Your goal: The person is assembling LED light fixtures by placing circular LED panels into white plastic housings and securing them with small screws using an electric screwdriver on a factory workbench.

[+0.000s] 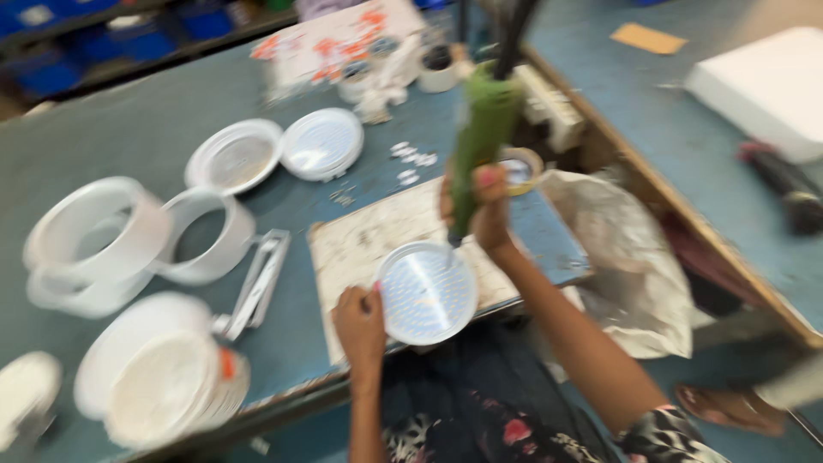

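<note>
Left hand [360,321] pinching round white ribbed disc [427,292] rim; right hand [482,206] gripping green cylindrical power screwdriver [482,137], tip on disc.

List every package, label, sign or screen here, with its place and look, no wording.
Printed sheet: far end of the bench, flat rectangle, white with red-orange marks.
Brown card: top right, flat, tan.
White box: far right, pale slab, plain.
No screens show.

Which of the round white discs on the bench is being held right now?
The round disc on the worn board at the bench's near edge: the left hand grips its rim. The two discs farther back lie untouched.
</note>
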